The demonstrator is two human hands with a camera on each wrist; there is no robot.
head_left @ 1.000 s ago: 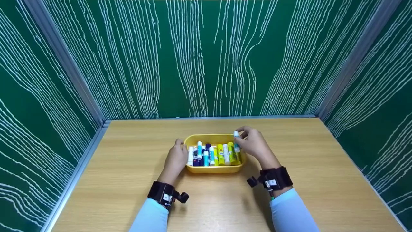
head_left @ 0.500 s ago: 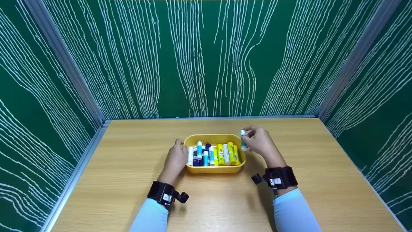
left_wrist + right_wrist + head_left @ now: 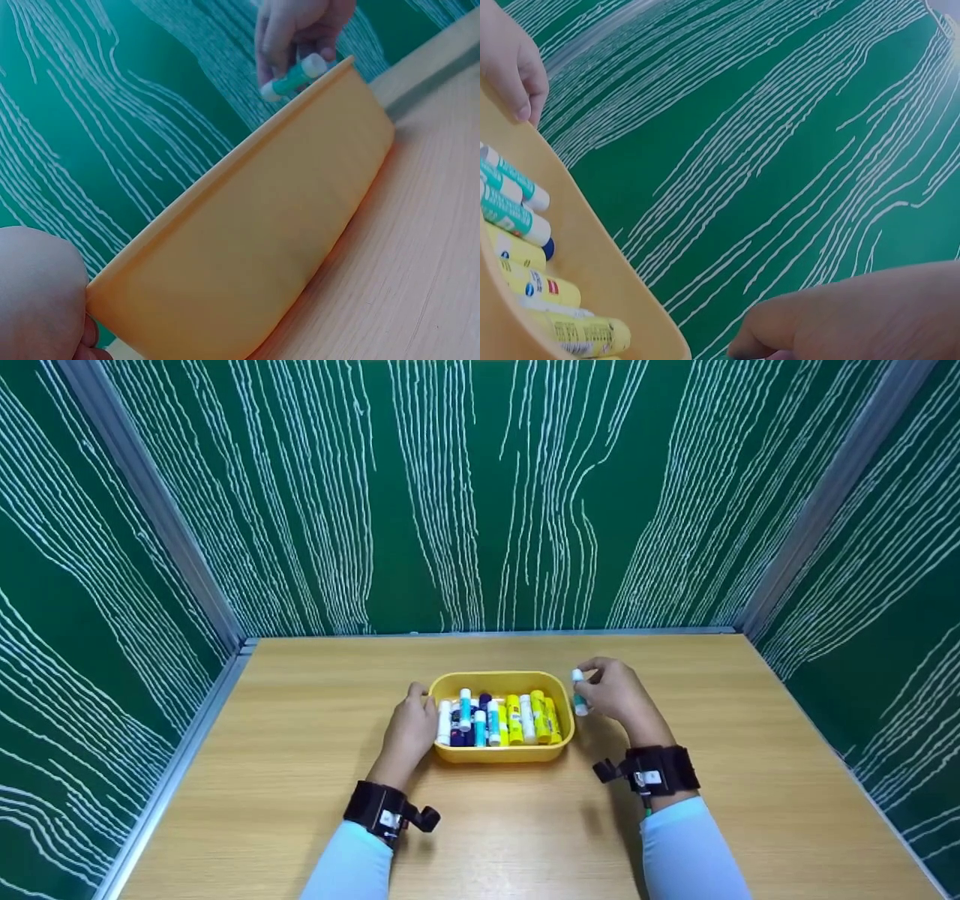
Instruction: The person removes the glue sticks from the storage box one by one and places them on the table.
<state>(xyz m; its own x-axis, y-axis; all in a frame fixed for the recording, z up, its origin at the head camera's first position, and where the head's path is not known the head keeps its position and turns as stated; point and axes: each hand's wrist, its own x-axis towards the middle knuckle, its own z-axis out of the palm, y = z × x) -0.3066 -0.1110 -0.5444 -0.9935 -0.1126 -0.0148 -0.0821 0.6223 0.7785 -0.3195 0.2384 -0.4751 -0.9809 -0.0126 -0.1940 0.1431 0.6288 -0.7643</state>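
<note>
Right of centre, the right hand point(image 3: 616, 690) pinches a glue stick point(image 3: 292, 79) outside the yellow tub point(image 3: 496, 755) the left hand point(image 3: 410, 727) grips, apparently mid-transfer, calling next for controlled placement.

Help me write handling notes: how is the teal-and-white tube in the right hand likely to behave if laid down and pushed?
The tube would likely roll, as its body looks round. It seems stiff, showing no bend in the right hand. It is probably light, looking small beside that hand.
</note>
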